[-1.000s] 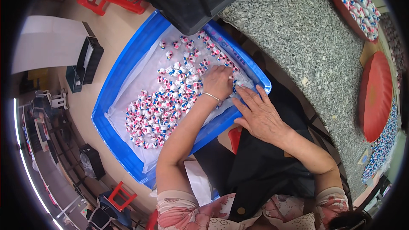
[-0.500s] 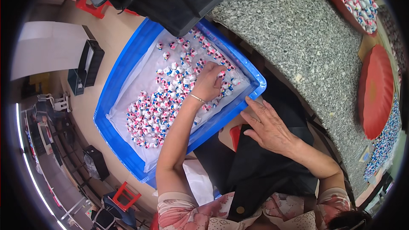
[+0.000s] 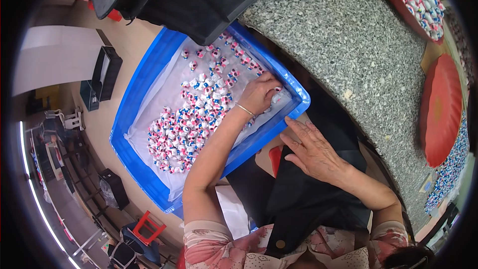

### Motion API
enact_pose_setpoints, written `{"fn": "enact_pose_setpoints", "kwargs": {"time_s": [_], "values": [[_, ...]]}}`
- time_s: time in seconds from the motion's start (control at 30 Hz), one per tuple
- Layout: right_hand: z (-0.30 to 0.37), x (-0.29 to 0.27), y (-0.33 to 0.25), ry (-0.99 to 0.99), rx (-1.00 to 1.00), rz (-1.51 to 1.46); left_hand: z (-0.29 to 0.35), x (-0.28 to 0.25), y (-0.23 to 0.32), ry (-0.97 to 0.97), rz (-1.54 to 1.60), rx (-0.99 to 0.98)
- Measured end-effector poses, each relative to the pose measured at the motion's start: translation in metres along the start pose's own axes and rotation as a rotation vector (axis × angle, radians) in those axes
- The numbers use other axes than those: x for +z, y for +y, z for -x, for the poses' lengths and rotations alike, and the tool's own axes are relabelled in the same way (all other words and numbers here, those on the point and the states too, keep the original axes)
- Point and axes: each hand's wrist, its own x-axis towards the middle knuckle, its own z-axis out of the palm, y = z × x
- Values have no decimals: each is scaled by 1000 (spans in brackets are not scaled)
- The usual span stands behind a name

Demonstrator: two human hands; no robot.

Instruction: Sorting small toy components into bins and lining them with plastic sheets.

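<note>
Inside a blue plastic bin (image 3: 133, 84) lined with a white sheet (image 3: 149, 87), many small white, pink and blue painted figurines (image 3: 186, 124) lie heaped and scattered. My left hand (image 3: 259, 94), with a bracelet at its wrist, reaches into the bin's right corner. Its fingers are bent together around a small figurine (image 3: 277, 89), which shows partly at the fingertips. Outside the bin my right hand (image 3: 314, 150) is open, palm down, fingers spread, its fingertips at the near right rim.
A black crate (image 3: 199, 7) overhangs the bin's far end. To the right stands a speckled stone counter (image 3: 338, 45) with a red scalloped tray (image 3: 440, 112) and a red container (image 3: 398, 7) full of figurines. A red stool (image 3: 148, 227) stands at lower left.
My left hand has moved right, toward the bin's right corner, and the figurine at its fingertips has shifted with it. My right hand has barely moved.
</note>
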Motion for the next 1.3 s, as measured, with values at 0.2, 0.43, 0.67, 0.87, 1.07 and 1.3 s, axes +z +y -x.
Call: {"fn": "enact_pose_setpoints", "kwargs": {"time_s": [0.2, 0.43, 0.67, 0.87, 1.07, 1.3], "values": [[-1, 0, 1, -27, 5, -38, 5, 6, -2, 154, -90, -72], [1, 0, 2, -2, 30, -63, 22, -1, 15, 66, -199, -24], [0, 4, -3, 28, -10, -51, 23, 7, 17, 29, -427, -57], [0, 6, 0, 28, -2, -39, 20, -6, 12, -20, 116, -194], [0, 5, 1, 10, -13, -23, 6, 14, -1, 102, -89, 36], [1, 6, 3, -4, -14, -20, 8, 24, -1, 185, 1, -167]]}}
